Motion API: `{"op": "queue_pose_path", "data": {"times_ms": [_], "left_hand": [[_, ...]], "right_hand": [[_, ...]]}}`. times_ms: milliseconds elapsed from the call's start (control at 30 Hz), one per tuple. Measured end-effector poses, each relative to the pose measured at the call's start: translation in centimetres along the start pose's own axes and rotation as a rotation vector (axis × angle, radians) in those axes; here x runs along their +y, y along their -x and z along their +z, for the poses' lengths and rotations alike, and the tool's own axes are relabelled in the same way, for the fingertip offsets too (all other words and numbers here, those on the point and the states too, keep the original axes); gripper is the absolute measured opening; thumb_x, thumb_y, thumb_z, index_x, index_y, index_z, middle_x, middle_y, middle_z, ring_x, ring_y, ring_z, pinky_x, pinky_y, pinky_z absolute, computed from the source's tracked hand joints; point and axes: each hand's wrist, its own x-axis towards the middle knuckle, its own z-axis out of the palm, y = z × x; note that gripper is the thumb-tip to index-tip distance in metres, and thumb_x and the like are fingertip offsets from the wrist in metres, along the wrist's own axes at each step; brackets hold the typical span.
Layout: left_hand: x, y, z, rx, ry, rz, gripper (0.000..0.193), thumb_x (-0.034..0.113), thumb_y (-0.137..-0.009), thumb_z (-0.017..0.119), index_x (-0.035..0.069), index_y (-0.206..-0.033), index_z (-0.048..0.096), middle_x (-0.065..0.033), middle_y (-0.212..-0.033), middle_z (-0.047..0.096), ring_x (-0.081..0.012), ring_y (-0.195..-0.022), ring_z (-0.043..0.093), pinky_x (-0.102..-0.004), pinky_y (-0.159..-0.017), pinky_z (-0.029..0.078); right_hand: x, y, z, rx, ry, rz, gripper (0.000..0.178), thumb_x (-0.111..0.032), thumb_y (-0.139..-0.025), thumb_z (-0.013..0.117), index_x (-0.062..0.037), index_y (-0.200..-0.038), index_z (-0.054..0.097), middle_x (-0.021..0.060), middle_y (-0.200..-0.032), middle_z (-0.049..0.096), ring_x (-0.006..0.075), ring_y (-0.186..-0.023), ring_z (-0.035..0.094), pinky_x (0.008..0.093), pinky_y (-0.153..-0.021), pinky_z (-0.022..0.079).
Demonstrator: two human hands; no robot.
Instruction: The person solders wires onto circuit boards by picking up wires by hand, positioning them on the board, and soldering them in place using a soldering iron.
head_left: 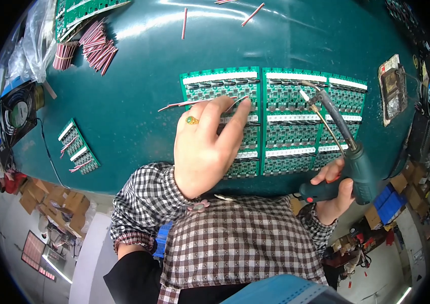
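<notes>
Pinched between the thumb and fingers of my left hand (206,147) are thin red-and-white wires (178,104); their far ends poke out to the left. This hand hovers over the left green circuit board panel (248,91) and covers part of it. Joined to its right lies another green panel (291,135), with rows of white strips and small black parts. My right hand (332,207) is wrapped round a dark green soldering gun (363,177) with a red trigger. Its bent tip and thin brass-coloured tube reach over the right panel; whether they touch it, I cannot tell.
On the green table, a small board piece (79,147) with wires lies left. Wire bundles (98,48) and more boards (90,9) sit far left, near a plastic bag (30,53) and black fan (20,112). A worn tray (393,88) lies right; loose wires (184,24) lie far.
</notes>
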Motion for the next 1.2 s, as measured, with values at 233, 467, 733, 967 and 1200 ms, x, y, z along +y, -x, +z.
{"op": "queue_pose_path", "data": {"times_ms": [233,467,733,967,1200], "left_hand": [[0.0,-0.1,0.0,0.006,-0.010,0.018,0.040,-0.001,-0.067,0.067,0.007,-0.106,0.063,-0.0102,-0.093,0.055,-0.0246,-0.079,0.055,-0.0346,-0.067,0.045],[-0.5,-0.3,0.1,-0.014,0.040,0.033,0.041,-0.003,-0.067,0.065,0.006,-0.106,0.063,-0.0088,-0.091,0.054,-0.0231,-0.076,0.053,-0.0333,-0.065,0.043],[-1.2,0.1,0.2,-0.048,0.037,0.073,0.041,0.002,-0.066,0.061,0.006,-0.107,0.061,-0.0073,-0.097,0.054,-0.0221,-0.085,0.053,-0.0352,-0.072,0.042],[-1.1,-0.5,-0.2,0.070,0.199,0.016,0.029,-0.008,-0.068,0.064,0.003,-0.095,0.062,-0.0088,-0.086,0.059,-0.0232,-0.077,0.057,-0.0320,-0.066,0.046],[-0.5,-2.6,-1.2,0.002,0.118,-0.028,0.012,0.003,-0.073,0.062,0.006,-0.082,0.056,-0.0094,-0.076,0.053,-0.0279,-0.067,0.053,-0.0376,-0.060,0.042]], "right_hand": [[0.0,-0.1,-0.5,-0.002,-0.031,0.017,0.048,-0.023,-0.084,0.058,0.0092,-0.115,0.041,0.0130,-0.078,0.050,0.0207,-0.065,0.054,0.0303,-0.052,0.053],[-0.1,-0.3,-0.3,-0.003,-0.021,0.011,0.047,-0.023,-0.084,0.058,0.0089,-0.114,0.041,0.0127,-0.077,0.050,0.0208,-0.065,0.054,0.0304,-0.051,0.053],[-0.2,-0.2,-0.5,-0.047,-0.002,0.021,0.045,-0.023,-0.084,0.057,0.0093,-0.112,0.043,0.0124,-0.078,0.049,0.0206,-0.065,0.054,0.0307,-0.051,0.053],[-0.3,-0.3,-1.2,-0.019,-0.025,0.019,0.044,-0.027,-0.086,0.056,0.0093,-0.109,0.045,0.0118,-0.078,0.050,0.0208,-0.067,0.055,0.0303,-0.051,0.053],[-1.9,0.3,-2.7,0.126,0.025,-0.020,0.042,-0.033,-0.091,0.050,0.0041,-0.109,0.044,0.0069,-0.080,0.049,0.0177,-0.073,0.051,0.0261,-0.057,0.050]]}}
